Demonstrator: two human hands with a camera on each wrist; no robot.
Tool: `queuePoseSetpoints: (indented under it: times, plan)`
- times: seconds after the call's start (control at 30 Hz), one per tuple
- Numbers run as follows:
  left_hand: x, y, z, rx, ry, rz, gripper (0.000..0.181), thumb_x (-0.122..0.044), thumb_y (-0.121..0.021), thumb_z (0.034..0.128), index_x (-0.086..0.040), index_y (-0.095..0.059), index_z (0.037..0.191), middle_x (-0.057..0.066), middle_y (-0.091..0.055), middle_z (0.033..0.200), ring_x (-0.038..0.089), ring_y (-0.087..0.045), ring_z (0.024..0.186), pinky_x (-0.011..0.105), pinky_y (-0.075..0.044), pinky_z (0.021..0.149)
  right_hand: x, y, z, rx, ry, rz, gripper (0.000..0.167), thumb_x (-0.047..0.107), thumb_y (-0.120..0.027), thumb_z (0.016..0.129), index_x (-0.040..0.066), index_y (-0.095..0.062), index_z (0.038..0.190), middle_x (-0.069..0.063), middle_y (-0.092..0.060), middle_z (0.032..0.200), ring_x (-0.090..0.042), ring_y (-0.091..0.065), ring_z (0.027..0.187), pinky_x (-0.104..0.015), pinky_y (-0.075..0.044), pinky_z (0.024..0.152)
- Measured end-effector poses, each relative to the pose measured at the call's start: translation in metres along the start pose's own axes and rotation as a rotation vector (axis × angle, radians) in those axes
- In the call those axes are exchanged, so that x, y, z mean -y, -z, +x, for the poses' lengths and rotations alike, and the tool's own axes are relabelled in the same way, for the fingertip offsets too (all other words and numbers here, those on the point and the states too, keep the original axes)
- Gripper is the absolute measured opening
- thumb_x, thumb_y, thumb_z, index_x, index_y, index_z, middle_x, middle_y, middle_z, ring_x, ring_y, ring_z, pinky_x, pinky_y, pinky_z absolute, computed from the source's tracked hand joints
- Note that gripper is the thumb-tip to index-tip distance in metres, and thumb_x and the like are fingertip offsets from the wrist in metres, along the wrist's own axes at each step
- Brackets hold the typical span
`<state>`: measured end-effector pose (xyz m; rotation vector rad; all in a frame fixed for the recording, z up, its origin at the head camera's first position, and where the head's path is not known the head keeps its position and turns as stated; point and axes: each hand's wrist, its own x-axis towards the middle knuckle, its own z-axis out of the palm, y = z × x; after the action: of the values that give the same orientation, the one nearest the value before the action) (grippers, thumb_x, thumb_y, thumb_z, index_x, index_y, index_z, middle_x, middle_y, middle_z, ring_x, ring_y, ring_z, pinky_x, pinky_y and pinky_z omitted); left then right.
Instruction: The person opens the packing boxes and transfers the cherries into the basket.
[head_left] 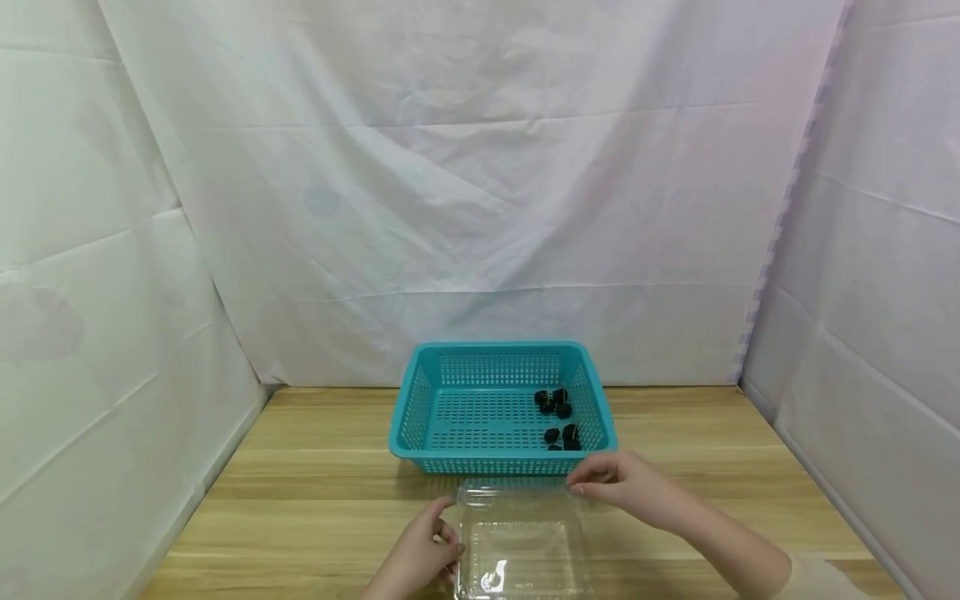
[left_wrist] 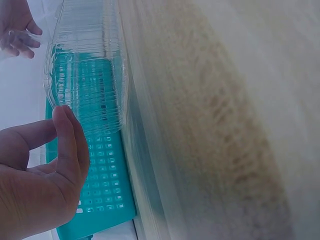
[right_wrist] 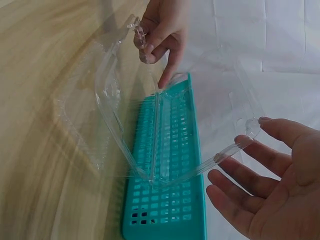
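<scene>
A clear plastic clamshell box [head_left: 522, 550] stands on the table in front of the basket, its hinged lid [right_wrist: 235, 148] partly raised in the right wrist view. My right hand [head_left: 626, 490] pinches the lid's edge between thumb and fingertips. At the box's left side, my left hand [head_left: 422, 548] holds the rim of the base with bent fingers. The left wrist view shows those fingers [left_wrist: 67, 137] close against the ribbed clear wall. Nothing is visible inside the box.
Just behind the box sits a turquoise plastic basket [head_left: 504, 454]. Several small black bundles [head_left: 562, 410] with light ties lie in its right part. The wooden table [head_left: 322, 483] is bounded by white cloth [head_left: 480, 208] at the back and both sides.
</scene>
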<state>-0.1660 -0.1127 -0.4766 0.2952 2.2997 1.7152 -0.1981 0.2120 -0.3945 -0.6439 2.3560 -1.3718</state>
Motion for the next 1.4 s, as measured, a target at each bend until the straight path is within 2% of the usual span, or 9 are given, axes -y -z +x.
queuePoseSetpoints:
  times: [0.23,0.4,0.57,0.77,0.93,1.07,1.2,1.4]
  plan:
    - [0.003,0.000,0.001,-0.011,-0.001,-0.026,0.069,0.009,-0.064,0.0826,0.016,-0.029,0.141,0.007,-0.056,0.075,0.019,-0.059,0.055,0.035,-0.057,0.048,-0.005,-0.008,-0.007,-0.007,0.029,-0.030,0.023,0.025,-0.066,0.094,0.009,-0.070,0.109,-0.002,-0.065,0.104,-0.018,-0.061,0.094,-0.027,-0.055,0.074]
    - [0.006,0.002,0.002,-0.014,0.017,-0.053,0.065,0.008,-0.063,0.0847,0.014,-0.031,0.141,0.008,-0.056,0.077,0.019,-0.060,0.057,0.034,-0.057,0.049,-0.011,-0.016,-0.009,-0.017,0.052,-0.056,0.025,0.022,-0.071,0.090,0.009,-0.069,0.111,-0.003,-0.061,0.113,-0.026,-0.057,0.102,-0.028,-0.055,0.076]
    - [0.006,0.002,0.002,-0.017,0.033,-0.090,0.062,0.011,-0.060,0.0840,0.013,-0.033,0.140,0.011,-0.056,0.079,0.019,-0.060,0.058,0.036,-0.057,0.051,-0.017,-0.023,-0.011,-0.013,0.039,-0.129,0.033,0.029,-0.073,0.087,0.013,-0.068,0.116,-0.002,-0.060,0.121,-0.026,-0.054,0.111,-0.029,-0.053,0.080]
    - [0.007,0.001,0.002,-0.025,0.041,-0.102,0.061,0.012,-0.059,0.0832,0.012,-0.035,0.139,0.011,-0.055,0.080,0.017,-0.059,0.058,0.037,-0.057,0.052,-0.024,-0.031,-0.013,-0.028,0.073,-0.190,0.037,0.029,-0.076,0.085,0.015,-0.067,0.118,0.000,-0.060,0.122,-0.021,-0.053,0.113,-0.032,-0.052,0.083]
    - [0.009,0.000,0.004,-0.037,0.056,-0.092,0.060,0.013,-0.056,0.0822,0.010,-0.037,0.139,0.011,-0.056,0.081,0.016,-0.056,0.056,0.037,-0.056,0.051,-0.029,-0.042,-0.015,-0.042,0.112,-0.285,0.043,0.026,-0.081,0.079,0.015,-0.068,0.118,-0.003,-0.059,0.125,-0.028,-0.053,0.115,-0.038,-0.053,0.088]
    - [0.011,0.000,0.004,-0.045,0.061,-0.083,0.060,0.014,-0.053,0.0812,0.009,-0.038,0.139,0.010,-0.055,0.081,0.016,-0.055,0.055,0.038,-0.056,0.051,-0.030,-0.049,-0.016,-0.054,0.096,-0.349,0.044,0.026,-0.082,0.077,0.018,-0.069,0.118,-0.003,-0.057,0.129,-0.036,-0.049,0.120,-0.045,-0.051,0.092]
    - [0.011,-0.001,0.003,-0.052,0.056,-0.074,0.059,0.014,-0.051,0.0816,0.009,-0.039,0.139,0.008,-0.055,0.080,0.016,-0.055,0.056,0.038,-0.056,0.051,-0.031,-0.053,-0.016,-0.070,0.078,-0.351,0.044,0.025,-0.082,0.076,0.019,-0.069,0.118,-0.002,-0.056,0.131,-0.036,-0.048,0.121,-0.049,-0.050,0.093]
    - [0.009,-0.001,0.001,-0.071,0.053,-0.060,0.055,0.012,-0.050,0.0842,0.008,-0.041,0.138,0.008,-0.056,0.080,0.016,-0.055,0.057,0.035,-0.054,0.050,-0.031,-0.055,-0.015,-0.088,0.092,-0.367,0.045,0.026,-0.082,0.076,0.019,-0.068,0.119,-0.002,-0.056,0.133,-0.036,-0.048,0.121,-0.051,-0.050,0.093]
